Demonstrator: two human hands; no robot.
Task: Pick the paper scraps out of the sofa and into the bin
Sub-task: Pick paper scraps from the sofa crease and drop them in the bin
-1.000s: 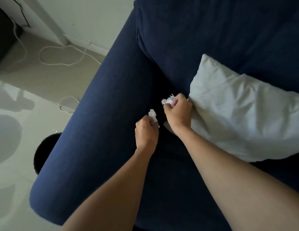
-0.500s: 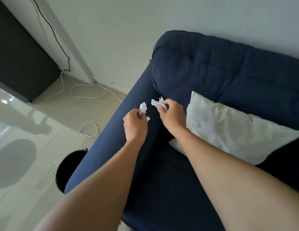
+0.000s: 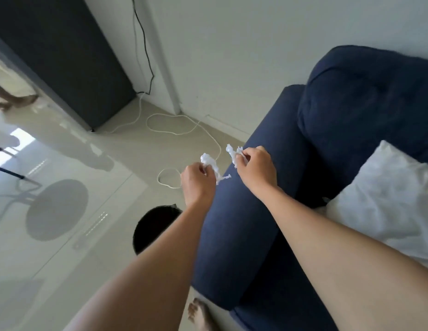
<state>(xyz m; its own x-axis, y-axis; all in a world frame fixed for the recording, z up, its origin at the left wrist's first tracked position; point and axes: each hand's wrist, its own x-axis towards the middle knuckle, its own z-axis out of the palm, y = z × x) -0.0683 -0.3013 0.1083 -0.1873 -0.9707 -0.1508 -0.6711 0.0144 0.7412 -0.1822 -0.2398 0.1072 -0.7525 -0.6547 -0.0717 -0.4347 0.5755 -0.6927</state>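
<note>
A pale tiled floor (image 3: pixel 64 235) is seen beside a navy sofa (image 3: pixel 256 211). One paper scrap (image 3: pixel 209 164) is pinched in the left hand (image 3: pixel 198 182), another scrap (image 3: pixel 233 154) in the right hand (image 3: pixel 256 168), above the sofa arm; a black bin (image 3: pixel 150 225) stands below.

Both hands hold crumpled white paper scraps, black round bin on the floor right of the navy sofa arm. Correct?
Not quite. The head view shows the black round bin left of the navy sofa arm. The left hand and right hand each hold a crumpled white paper scrap.

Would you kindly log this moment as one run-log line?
left hand: holds paper scrap | right hand: holds second scrap | bin: on floor beside sofa arm, below left forearm | drop: not yet done
</note>
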